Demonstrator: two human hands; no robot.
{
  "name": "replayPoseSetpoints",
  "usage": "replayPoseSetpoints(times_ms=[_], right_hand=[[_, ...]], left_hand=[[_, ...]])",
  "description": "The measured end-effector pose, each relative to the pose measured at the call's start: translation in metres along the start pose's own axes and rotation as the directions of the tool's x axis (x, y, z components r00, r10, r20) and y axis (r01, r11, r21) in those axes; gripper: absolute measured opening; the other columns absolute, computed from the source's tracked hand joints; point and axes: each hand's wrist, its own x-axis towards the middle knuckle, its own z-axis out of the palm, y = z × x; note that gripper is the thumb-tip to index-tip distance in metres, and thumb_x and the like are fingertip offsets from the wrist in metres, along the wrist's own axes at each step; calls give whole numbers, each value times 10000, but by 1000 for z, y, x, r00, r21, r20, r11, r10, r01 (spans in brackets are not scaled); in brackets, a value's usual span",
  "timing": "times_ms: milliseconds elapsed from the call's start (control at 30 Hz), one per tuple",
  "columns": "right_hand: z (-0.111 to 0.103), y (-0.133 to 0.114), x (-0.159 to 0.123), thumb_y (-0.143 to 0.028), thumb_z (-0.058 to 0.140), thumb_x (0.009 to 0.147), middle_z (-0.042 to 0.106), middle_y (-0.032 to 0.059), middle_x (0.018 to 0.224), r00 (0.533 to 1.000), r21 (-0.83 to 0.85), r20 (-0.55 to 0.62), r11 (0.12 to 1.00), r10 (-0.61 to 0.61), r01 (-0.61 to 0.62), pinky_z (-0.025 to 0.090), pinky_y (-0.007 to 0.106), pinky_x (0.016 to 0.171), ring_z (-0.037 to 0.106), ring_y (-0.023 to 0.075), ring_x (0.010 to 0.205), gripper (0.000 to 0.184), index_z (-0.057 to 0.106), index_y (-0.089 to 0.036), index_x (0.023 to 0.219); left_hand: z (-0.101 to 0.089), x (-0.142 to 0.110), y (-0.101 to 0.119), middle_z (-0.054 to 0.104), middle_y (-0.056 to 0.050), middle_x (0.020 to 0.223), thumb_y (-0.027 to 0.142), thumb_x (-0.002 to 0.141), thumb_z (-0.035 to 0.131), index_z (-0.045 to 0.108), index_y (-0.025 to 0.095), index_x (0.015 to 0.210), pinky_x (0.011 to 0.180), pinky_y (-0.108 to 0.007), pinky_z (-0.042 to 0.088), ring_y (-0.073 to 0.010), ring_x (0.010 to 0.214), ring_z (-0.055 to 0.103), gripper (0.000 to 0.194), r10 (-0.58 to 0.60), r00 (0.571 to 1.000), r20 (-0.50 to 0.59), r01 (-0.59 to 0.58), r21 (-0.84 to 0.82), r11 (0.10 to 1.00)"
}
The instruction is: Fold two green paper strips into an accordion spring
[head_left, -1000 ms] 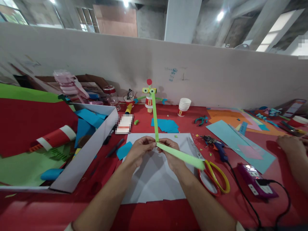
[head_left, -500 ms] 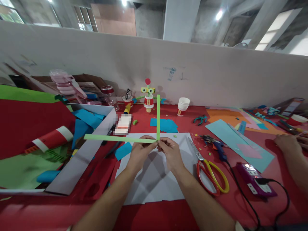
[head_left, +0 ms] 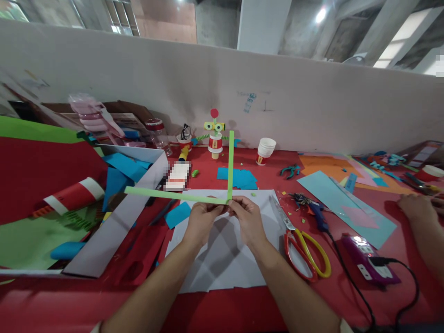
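Note:
Two light green paper strips meet at a right angle between my hands. One paper strip point(head_left: 176, 196) reaches out to the left, and the other paper strip point(head_left: 231, 162) points away from me. My left hand point(head_left: 203, 221) pinches the left strip close to the corner. With thumb and fingertips, my right hand point(head_left: 245, 217) grips the corner where the strips overlap. Both hands are above a white sheet of paper point(head_left: 227, 270). The fingertips partly cover the joint, so how the strips are fixed there is hidden.
Scissors point(head_left: 305, 254) with red and yellow handles lie to the right, beside a glue gun point(head_left: 317, 215) and a purple power socket point(head_left: 369, 261). A white box point(head_left: 118, 222) holds paper scraps on the left. Behind stands a paper-cup figure point(head_left: 215, 141). Another person's hand point(head_left: 416, 208) rests far right.
The left end of the horizontal strip has risen slightly and shifted right. The upright strip leans a little further right. My hands keep their pinch at the corner.

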Motion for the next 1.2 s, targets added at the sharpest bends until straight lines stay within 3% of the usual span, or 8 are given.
replayPoseSetpoints(times_ms=[167,300,500,800,933,1100,1200], right_hand=[[1,-5,-2,-239,670,672,615,-19,595,997,30,70,999,37,-39,416,245,570,514,101,556,71,685,-182,710],[1,-6,-3,-247,677,667,614,-19,595,997,23,64,999,42,-43,410,246,560,508,97,543,78,682,-178,702],[-1,1,-2,-238,716,618,614,-16,596,998,21,48,999,44,-45,421,259,570,524,113,558,118,675,-176,710],[-2,4,2,-272,677,655,644,0,622,995,-86,94,996,44,-36,448,281,590,526,127,572,136,729,-189,750],[-3,1,2,-231,649,629,648,3,608,992,-79,105,995,72,-64,478,296,636,558,133,586,109,721,-180,693],[0,-5,-1,-219,690,614,666,1,682,991,-56,105,995,88,-82,500,286,640,589,139,632,226,715,-190,836],[1,-5,-1,-281,697,647,652,6,639,996,-117,55,991,68,-62,499,279,609,581,136,598,141,701,-176,740]], left_hand=[[-6,5,-1,667,-8,668,148,569,725,665,162,801,667,-268,464,-127,626,599,239,-82,997,-1,82,-48,995],[-7,7,0,654,4,650,143,518,761,630,171,756,647,-255,456,-119,610,590,273,-158,987,-15,157,-64,986],[-13,14,-5,629,12,625,243,527,818,630,167,740,626,-252,447,-109,582,576,294,-160,985,67,164,-48,985],[-19,19,-3,641,-9,623,206,506,825,642,143,721,605,-254,440,-111,568,578,290,-187,981,48,188,-12,982],[-17,20,-1,647,-3,651,148,501,820,640,144,699,614,-235,454,-92,574,574,268,-228,974,-17,226,-75,971],[-13,18,2,678,-21,731,137,525,808,675,147,764,646,-221,468,-92,633,588,274,-226,974,-17,222,-142,965],[-12,16,1,678,-22,725,139,545,797,687,152,772,648,-231,470,-92,619,576,252,-216,976,-3,213,-135,968]])
